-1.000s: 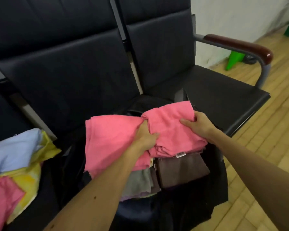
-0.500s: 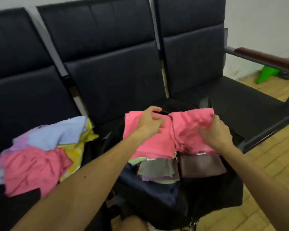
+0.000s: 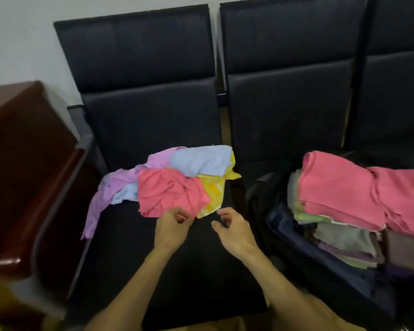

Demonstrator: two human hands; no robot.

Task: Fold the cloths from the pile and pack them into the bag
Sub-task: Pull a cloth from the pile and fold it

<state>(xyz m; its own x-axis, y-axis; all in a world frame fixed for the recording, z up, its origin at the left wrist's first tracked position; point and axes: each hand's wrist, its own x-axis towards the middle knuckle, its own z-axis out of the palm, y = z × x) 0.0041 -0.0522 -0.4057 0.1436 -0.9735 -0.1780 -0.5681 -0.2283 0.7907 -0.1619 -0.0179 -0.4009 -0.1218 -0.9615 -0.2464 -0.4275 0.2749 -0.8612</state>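
Head view: left hand (image 3: 171,226) and right hand (image 3: 233,229) poised side by side over the black chair seat (image 3: 134,254), fingers loosely curled and slightly parted, holding nothing — left fingertips (image 3: 181,215) just at the near edge of the crumpled pink cloth (image 3: 170,193), contact too blurred to tell. Cloth pile (image 3: 177,177) on the same seat: pink on top, with lilac, pale blue and yellow pieces around it. To the right, open dark bag (image 3: 285,225) on the next seat, stacked with folded cloths — two folded pink cloths (image 3: 349,192) uppermost.

left hand (image 3: 171,226) bare | right hand (image 3: 234,229) bare | forearms apparently sleeveless (blurred)
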